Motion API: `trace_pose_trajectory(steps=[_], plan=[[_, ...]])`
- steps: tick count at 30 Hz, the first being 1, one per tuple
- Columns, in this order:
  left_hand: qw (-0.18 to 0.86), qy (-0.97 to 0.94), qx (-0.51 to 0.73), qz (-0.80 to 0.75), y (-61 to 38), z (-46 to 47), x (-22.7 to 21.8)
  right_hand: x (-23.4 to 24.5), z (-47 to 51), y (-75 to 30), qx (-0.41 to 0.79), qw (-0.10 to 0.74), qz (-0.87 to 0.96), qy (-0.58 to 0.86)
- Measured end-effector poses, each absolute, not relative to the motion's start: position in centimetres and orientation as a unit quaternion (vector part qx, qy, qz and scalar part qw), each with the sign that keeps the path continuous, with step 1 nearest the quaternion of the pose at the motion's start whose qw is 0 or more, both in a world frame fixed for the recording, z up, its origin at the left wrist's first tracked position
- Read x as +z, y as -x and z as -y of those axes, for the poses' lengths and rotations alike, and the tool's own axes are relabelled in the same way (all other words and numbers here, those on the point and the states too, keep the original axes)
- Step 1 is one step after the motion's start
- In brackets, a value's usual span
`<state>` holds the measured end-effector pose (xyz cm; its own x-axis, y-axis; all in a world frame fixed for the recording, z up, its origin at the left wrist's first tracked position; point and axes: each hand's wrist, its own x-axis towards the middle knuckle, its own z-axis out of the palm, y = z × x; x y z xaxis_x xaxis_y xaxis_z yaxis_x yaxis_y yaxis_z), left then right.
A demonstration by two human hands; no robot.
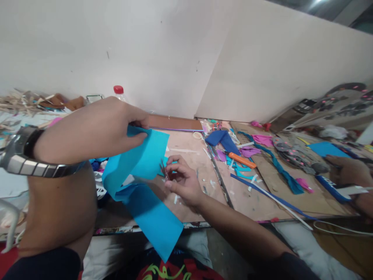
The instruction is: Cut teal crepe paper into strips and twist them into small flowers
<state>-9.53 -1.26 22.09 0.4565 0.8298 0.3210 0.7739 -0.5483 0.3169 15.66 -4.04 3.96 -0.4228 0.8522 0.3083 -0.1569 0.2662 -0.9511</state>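
Note:
My left hand, with a metal watch on its wrist, pinches the upper edge of a bright blue sheet. The sheet is a long strip that curls round on the left, and its lower end hangs past the table's front edge. Beside the sheet's right edge, my right hand has its fingers closed on small scissors. The scissor blades point up and left, close to the blue edge; whether they touch it I cannot tell. My fingers partly cover the handles.
An orange utility knife, a navy blue piece and a twisted teal strip lie to the right, among scraps. At far right another person's hand is near a blue tube. A red-capped bottle stands behind my left hand.

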Motion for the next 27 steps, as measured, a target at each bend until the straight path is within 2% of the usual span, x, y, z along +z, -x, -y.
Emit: trace_pose_trajectory(steps=[4,7,9,13,19,27], plan=[[-0.031,-0.864,0.159,-0.477,9.4,1.3,22.5,4.4,3.6,-15.8,0.592,0.439,0.608,0.295],[-0.03,-0.866,0.163,-0.472,9.2,1.4,22.7,4.7,3.4,-15.7,0.653,0.407,0.576,0.274],[-0.022,-0.869,0.163,-0.466,9.2,1.4,22.8,4.8,3.1,-15.8,0.663,0.419,0.558,0.271],[0.002,-0.874,0.155,-0.461,9.4,1.3,23.0,5.1,2.0,-16.5,0.627,0.462,0.55,0.302],[0.068,-0.902,0.125,-0.409,10.1,0.6,22.6,6.4,0.7,-17.8,0.558,0.448,0.609,0.342],[0.156,-0.913,0.109,-0.361,10.2,-0.9,21.7,6.7,0.4,-18.4,0.469,0.481,0.638,0.376]])
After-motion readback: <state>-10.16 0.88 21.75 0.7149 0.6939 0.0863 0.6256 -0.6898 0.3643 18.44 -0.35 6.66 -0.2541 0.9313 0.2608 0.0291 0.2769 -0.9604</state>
